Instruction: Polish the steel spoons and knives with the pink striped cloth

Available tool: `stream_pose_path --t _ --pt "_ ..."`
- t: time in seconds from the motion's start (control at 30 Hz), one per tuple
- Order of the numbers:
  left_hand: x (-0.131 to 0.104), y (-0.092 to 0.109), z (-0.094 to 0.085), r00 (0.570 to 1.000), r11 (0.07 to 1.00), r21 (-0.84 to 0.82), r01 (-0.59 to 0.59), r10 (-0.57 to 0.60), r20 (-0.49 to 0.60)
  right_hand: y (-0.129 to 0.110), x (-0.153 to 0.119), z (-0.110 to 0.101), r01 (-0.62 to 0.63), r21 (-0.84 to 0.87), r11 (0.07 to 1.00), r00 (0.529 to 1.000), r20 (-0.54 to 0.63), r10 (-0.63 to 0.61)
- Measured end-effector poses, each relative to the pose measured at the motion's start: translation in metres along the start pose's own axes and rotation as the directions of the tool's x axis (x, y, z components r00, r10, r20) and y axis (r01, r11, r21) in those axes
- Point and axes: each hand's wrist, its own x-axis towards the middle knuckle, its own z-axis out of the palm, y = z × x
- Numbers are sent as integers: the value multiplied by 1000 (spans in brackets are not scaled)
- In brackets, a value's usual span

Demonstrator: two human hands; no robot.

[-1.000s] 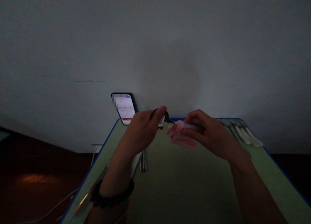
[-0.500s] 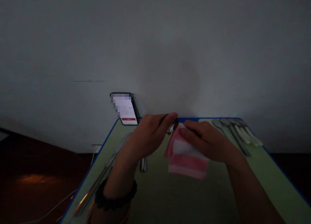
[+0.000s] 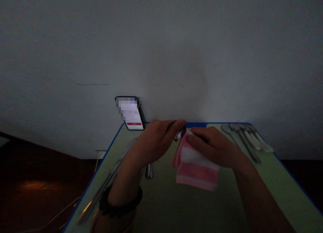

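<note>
My left hand [image 3: 161,138] is closed around a shiny metal spoon [image 3: 180,134], whose rounded end shows below the thumb; the rest of it is hidden by the fingers. Close beside it, my right hand [image 3: 212,143] grips a pink and white striped cloth [image 3: 196,169] between thumb and fingers. The cloth's top edge meets the spoon, and its lower part hangs loose above the table. Under my left wrist, the ends of a metal utensil [image 3: 149,171] lie on the table.
The pale green table [image 3: 176,209] has a blue edge and stands against a grey wall. A lit phone [image 3: 133,117] leans at the back left. Long metal utensils [image 3: 101,189] lie along the left side. Several spoons and white-handled utensils [image 3: 252,140] lie at the back right.
The hanging cloth has shifted slightly to the right and down. Both hands stay in nearly the same place, still holding the spoon and the cloth.
</note>
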Motion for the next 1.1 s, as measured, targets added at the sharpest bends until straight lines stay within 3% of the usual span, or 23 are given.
stream_pose_path --t 0.23,0.8,1.1 --pt "0 0 1 999 999 41 21 -23 32 1 2 3 3 12 1000 1000 -9 -3" --pt "1 -2 4 994 994 87 -67 60 89 1 4 5 -24 -2 1000 999 -21 24" --pt "-4 -14 -13 998 999 1 52 -52 18 10 0 -2 -3 57 998 996 94 -2"
